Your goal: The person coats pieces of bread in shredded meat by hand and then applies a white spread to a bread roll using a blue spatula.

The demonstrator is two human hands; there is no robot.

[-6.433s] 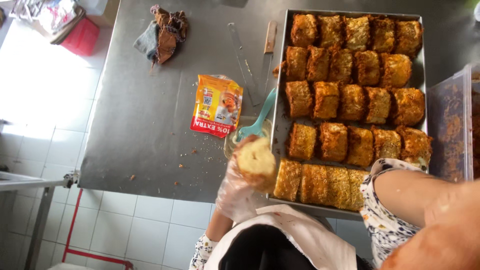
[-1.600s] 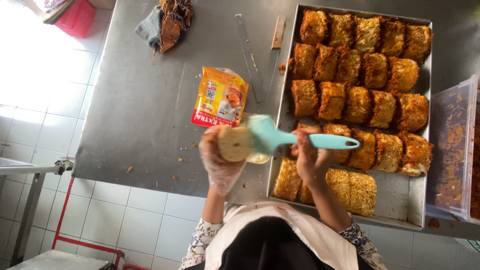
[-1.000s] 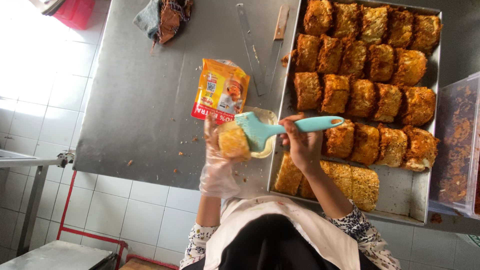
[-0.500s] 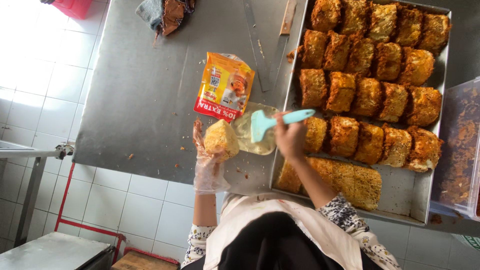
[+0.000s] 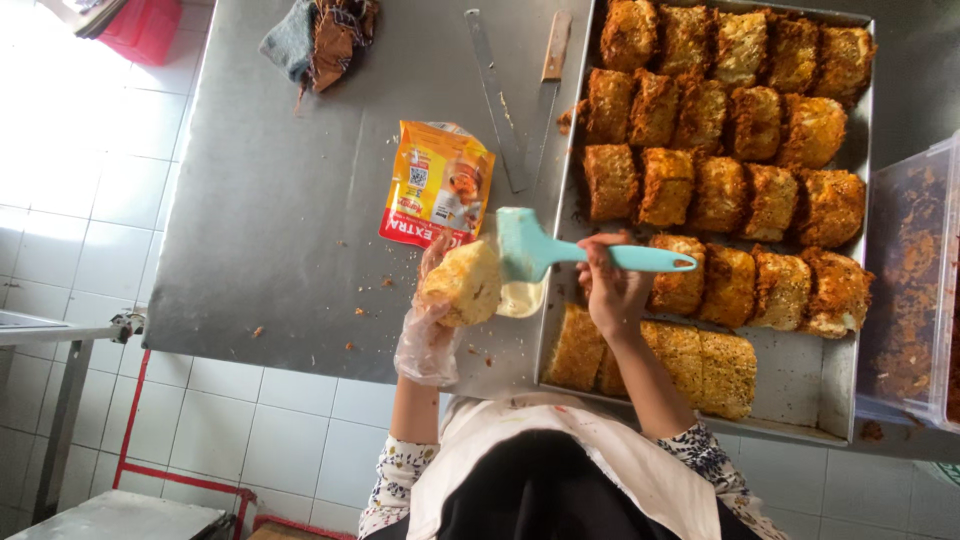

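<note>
left hand (image 5: 432, 318), gloved, clamps a bun (image 5: 464, 283) at the tray (image 5: 800, 385) edge; right hand (image 5: 612, 290) grips a spatula (image 5: 560, 254); bare steel table (image 5: 270, 220) left.

The clear container (image 5: 905, 300) of brown crumbs at the right is cut off by the frame edge, and the red thing (image 5: 140, 25) at the far left runs out of the top. The bowl of pale cream (image 5: 522, 297) sits mostly hidden behind the bread piece (image 5: 465, 283) and the spatula (image 5: 560, 255). The left hand's (image 5: 432, 310) fingertips are hidden behind that bread.
</note>
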